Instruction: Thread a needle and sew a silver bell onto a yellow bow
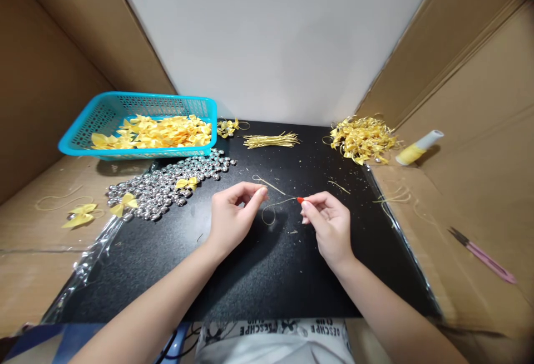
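Observation:
Over the black board, my left hand (233, 214) pinches a thin gold cord (269, 220) between thumb and forefinger. The cord loops out in the gap between my hands. Opposite it, my right hand (331, 225) is closed in a pinch on a small red-ended tool (300, 200). A fine dark wire appears to run from its tip toward the left and meet the cord. The rest of the tool is hidden by my fingers. Beyond my hands lies a bundle of gold cords (271, 140).
A blue basket (137, 97) of yellow bows stands at back left, with silver beads (150, 194) heaped before it. Finished-looking yellow bow pieces (362, 138) pile up at back right. A yellow-and-white tube (419, 148) and pink snips (481, 255) lie on cardboard at right.

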`<state>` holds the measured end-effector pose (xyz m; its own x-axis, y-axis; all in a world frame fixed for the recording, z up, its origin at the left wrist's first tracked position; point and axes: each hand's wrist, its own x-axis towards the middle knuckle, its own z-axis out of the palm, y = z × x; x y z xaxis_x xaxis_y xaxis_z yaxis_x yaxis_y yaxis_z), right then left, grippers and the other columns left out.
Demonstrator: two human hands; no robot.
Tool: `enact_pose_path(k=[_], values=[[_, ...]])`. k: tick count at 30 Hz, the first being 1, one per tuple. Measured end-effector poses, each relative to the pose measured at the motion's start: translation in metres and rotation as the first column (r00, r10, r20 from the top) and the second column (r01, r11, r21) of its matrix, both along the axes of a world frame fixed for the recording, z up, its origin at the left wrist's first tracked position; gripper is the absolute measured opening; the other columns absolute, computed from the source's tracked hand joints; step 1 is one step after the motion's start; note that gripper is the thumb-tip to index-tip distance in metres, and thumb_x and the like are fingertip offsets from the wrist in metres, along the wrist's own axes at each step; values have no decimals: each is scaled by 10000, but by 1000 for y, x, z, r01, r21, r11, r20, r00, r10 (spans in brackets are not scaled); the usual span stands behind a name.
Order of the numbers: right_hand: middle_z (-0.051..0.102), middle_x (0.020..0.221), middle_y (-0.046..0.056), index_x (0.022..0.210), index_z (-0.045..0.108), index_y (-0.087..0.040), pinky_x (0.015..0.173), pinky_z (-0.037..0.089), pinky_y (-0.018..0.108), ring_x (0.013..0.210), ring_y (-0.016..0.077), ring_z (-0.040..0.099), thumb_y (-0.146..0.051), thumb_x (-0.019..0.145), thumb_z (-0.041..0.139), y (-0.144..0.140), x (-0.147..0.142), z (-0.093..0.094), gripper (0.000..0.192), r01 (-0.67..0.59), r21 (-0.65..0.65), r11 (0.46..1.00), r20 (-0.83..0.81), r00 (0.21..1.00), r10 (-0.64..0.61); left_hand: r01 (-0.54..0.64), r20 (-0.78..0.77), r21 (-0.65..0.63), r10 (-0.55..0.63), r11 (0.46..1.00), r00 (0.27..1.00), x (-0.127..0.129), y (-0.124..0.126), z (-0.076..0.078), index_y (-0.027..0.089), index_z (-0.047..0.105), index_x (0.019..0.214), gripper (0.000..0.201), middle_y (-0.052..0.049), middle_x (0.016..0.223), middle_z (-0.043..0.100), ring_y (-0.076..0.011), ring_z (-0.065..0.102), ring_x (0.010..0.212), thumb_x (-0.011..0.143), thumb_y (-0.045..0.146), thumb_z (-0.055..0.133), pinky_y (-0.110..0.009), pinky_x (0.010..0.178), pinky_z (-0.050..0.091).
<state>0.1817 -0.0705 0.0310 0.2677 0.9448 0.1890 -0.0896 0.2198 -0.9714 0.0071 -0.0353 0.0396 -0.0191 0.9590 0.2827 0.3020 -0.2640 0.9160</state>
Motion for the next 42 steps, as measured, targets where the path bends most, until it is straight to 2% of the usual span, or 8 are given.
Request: enact_pose_path(k=[4, 8, 14, 18, 21, 26, 33, 42], values=[[655, 648, -17, 745, 683, -186, 501, 461, 188, 533, 80, 564, -227, 772, 720, 0, 0, -1, 62, -4, -2, 1000, 11, 1000, 4, 81, 142, -104, -66, 991, 988, 2, 0, 1, 169, 734, 760, 175, -30, 691, 730, -120, 607, 590, 799, 338, 713, -221, 570, 461], [669, 665, -12, 751, 689, -190, 519, 479, 199, 545, 87, 575, -228, 774, 719, 0, -1, 0, 54, -18, -16, 1000, 31, 999, 19, 209, 311, -188, -144, 960, 939, 6, 0, 0, 171, 745, 756, 179, -45, 742, 749, -116, 602, 598, 774, 349, 744, -222, 585, 473], [672, 671, -6, 747, 686, -190, 509, 491, 215, 541, 99, 582, -243, 773, 718, 0, -2, 1, 66, -38, -32, 999, 50, 998, 40, 381, 592, -262, -164, 887, 789, 8, 2, -6, 172, 732, 701, 210, -68, 951, 771, -70, 560, 578, 708, 366, 811, -198, 587, 469], [661, 656, -12, 749, 687, -192, 508, 483, 204, 547, 96, 585, -237, 777, 717, -1, -2, 0, 61, -61, -40, 997, 63, 996, 63, 498, 714, -295, -159, 815, 682, 9, 2, -5, 145, 691, 619, 266, -85, 967, 770, -36, 506, 516, 659, 355, 849, -171, 522, 423], [674, 667, -5, 753, 692, -191, 516, 484, 208, 554, 98, 588, -236, 778, 715, -1, -3, 0, 56, -73, -37, 997, 76, 994, 76, 538, 761, -298, -143, 789, 633, 10, 1, -4, 141, 690, 620, 277, -77, 915, 769, -23, 482, 495, 645, 359, 859, -164, 517, 422], [687, 668, 7, 747, 695, -188, 521, 500, 232, 551, 112, 595, -255, 778, 713, -2, -3, 1, 76, -83, -51, 995, 104, 991, 88, 493, 744, -329, -101, 805, 661, 11, 2, -5, 152, 713, 635, 276, -35, 764, 744, -19, 439, 465, 597, 369, 880, -161, 476, 384], [684, 635, 9, 745, 706, -186, 498, 520, 241, 535, 124, 611, -283, 772, 715, -1, -4, 2, 101, -118, -79, 990, 112, 986, 127, 422, 655, -352, -102, 835, 748, 13, 4, -6, 137, 705, 632, 324, -75, 805, 754, -11, 338, 419, 605, 426, 852, -196, 431, 302], [690, 652, 9, 752, 709, -188, 511, 516, 230, 572, 128, 635, -275, 785, 716, -1, -2, 0, 93, -125, -77, 989, 107, 985, 133, 372, 693, -327, -47, 869, 719, 9, 6, -2, 139, 700, 646, 340, -49, 775, 746, 6, 284, 394, 582, 428, 866, -199, 424, 234]])
